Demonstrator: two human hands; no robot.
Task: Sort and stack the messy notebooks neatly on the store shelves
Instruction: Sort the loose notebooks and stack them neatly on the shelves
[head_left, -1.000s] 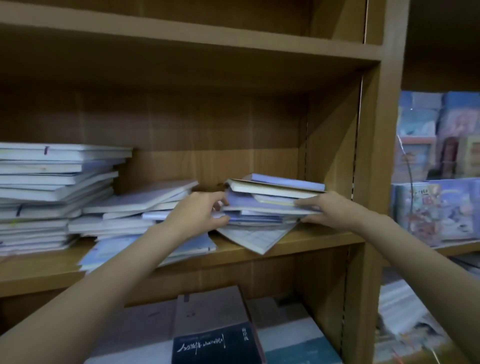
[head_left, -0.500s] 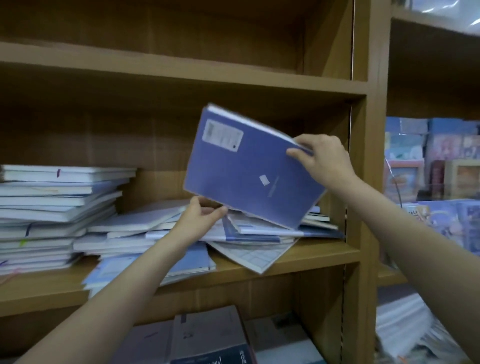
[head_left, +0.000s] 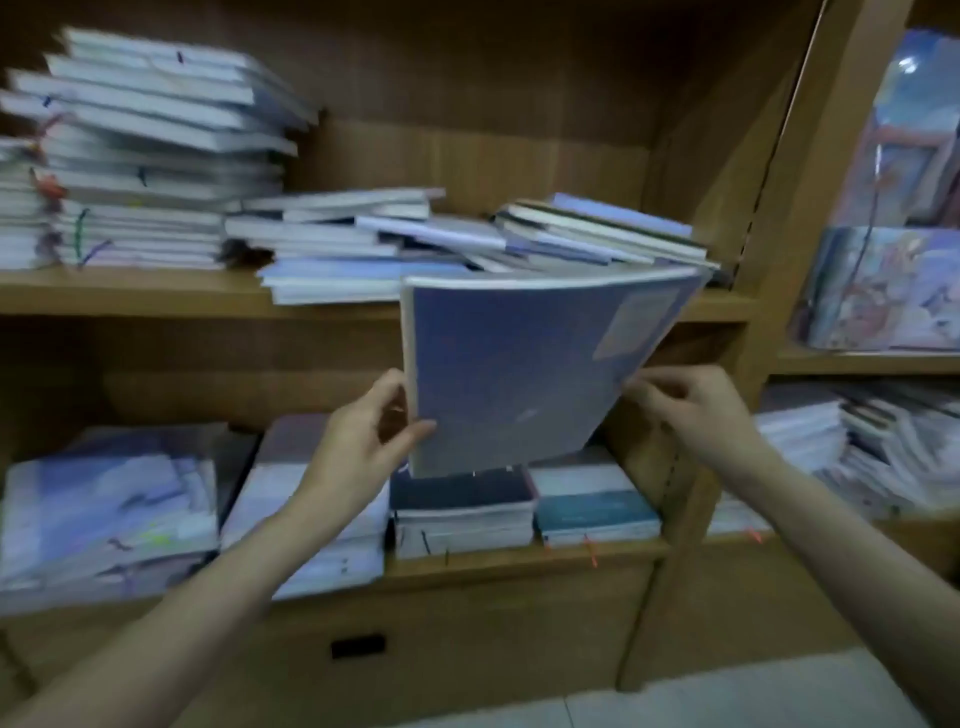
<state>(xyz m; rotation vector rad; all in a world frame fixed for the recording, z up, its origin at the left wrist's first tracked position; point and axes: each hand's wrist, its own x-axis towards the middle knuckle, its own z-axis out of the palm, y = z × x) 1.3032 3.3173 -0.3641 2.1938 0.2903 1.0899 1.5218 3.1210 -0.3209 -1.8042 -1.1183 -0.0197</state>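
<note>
We are holding a blue notebook (head_left: 519, 374) upright in front of the shelf (head_left: 156, 296), below its messy pile (head_left: 467, 244). Our left hand (head_left: 363, 447) is gripping the notebook's lower left edge, thumb curling over the cover. Our right hand (head_left: 691, 405) is pinching its right edge with bent fingers. A taller stack (head_left: 145, 156) is sitting on the shelf, left of the pile.

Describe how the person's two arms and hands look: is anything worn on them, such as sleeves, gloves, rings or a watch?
Both forearms are bare as far as the picture shows; no sleeve reaches into view. The left hand and the right hand wear no gloves. No watch or bracelet shows on either wrist. The picture is too blurred to rule out a thin ring on the fingers.
</note>
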